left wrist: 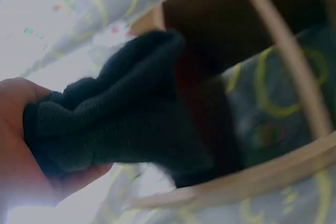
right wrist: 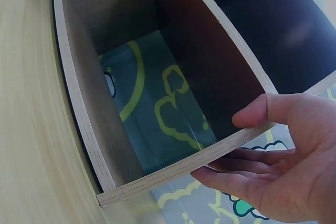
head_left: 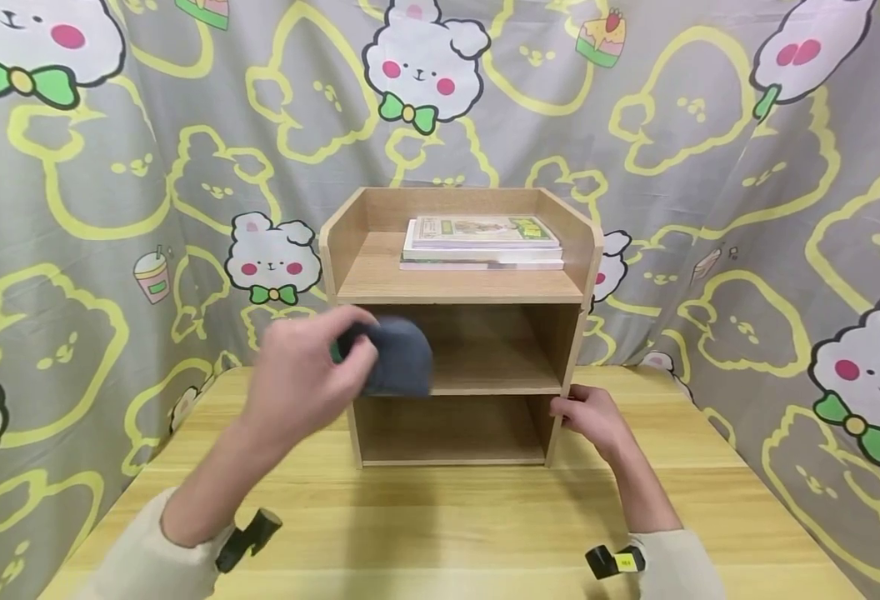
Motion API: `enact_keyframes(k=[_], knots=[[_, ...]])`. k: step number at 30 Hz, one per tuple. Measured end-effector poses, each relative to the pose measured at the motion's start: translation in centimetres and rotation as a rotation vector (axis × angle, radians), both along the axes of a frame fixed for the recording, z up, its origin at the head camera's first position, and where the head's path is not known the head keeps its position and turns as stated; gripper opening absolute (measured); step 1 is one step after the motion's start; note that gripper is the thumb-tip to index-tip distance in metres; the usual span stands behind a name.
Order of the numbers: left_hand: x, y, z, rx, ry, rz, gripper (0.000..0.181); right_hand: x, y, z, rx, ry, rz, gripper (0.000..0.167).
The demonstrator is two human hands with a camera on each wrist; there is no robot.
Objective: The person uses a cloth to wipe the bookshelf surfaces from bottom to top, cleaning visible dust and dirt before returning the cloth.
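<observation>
Left hand [head_left: 308, 367], fingers curled round grey cloth [head_left: 402, 360] before shelf [head_left: 462, 288]; right hand [head_left: 593, 418] pinches shelf's side between thumb, fingers; books [head_left: 485, 242] on top.

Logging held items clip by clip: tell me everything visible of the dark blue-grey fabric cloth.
The dark blue-grey fabric cloth looks soft and fairly thick; it is bunched or folded, with a rounded edge in the head view and deep creases in the left wrist view. The person's left hand grips one end between thumb and fingers, holding it before the left part of the light wood-look shelf unit. Blur hides finer texture, and contact with the shelf cannot be told.
</observation>
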State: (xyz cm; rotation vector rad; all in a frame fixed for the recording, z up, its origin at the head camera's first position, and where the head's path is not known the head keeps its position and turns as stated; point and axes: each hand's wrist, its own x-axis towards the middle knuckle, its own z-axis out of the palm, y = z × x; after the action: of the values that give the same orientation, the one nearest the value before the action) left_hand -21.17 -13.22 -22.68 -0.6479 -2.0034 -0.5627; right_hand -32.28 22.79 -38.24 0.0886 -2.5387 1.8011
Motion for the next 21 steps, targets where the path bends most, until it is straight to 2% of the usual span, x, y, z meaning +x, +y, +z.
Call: enact_keyframes(k=[4, 7, 9, 12, 15, 18, 19, 21], knots=[[-1.1, 0.8, -3.3, -0.099, -0.272, -0.041, 0.011, 0.0, 0.1, 0.0, 0.004, 0.005, -0.006, 0.036], [-2.1, 1.0, -6.2, -0.201, -0.396, -0.011, 0.007, 0.0, 0.1, 0.0, 0.017, 0.004, -0.011, 0.036], [-2.8, 0.9, -8.3, -0.287, -0.407, 0.028, 0.002, 0.0, 0.0, 0.0, 0.023, 0.003, -0.015, 0.036], [-3.5, 0.3, -11.6, -0.410, -0.343, 0.103, 0.009, 0.1, -0.1, 0.0, 0.025, 0.004, -0.019, 0.036], [-4.1, -0.7, -14.8, -0.478, -0.289, 0.154, 0.013, 0.0, -0.2, 0.0, 0.021, 0.004, -0.019, 0.035], [-4.4, -1.5, -17.3, -0.528, -0.266, 0.143, 0.019, 0.0, -0.2, 0.1, 0.019, 0.006, -0.021, 0.034], [-4.5, -1.7, -18.0, -0.544, -0.284, 0.125, 0.022, 0.1, -0.2, 0.1, 0.018, 0.006, -0.024, 0.034], [-4.6, -2.2, -18.9, -0.567, -0.375, 0.089, 0.039, 0.1, -0.1, 0.0, 0.020, 0.006, -0.027, 0.035]])
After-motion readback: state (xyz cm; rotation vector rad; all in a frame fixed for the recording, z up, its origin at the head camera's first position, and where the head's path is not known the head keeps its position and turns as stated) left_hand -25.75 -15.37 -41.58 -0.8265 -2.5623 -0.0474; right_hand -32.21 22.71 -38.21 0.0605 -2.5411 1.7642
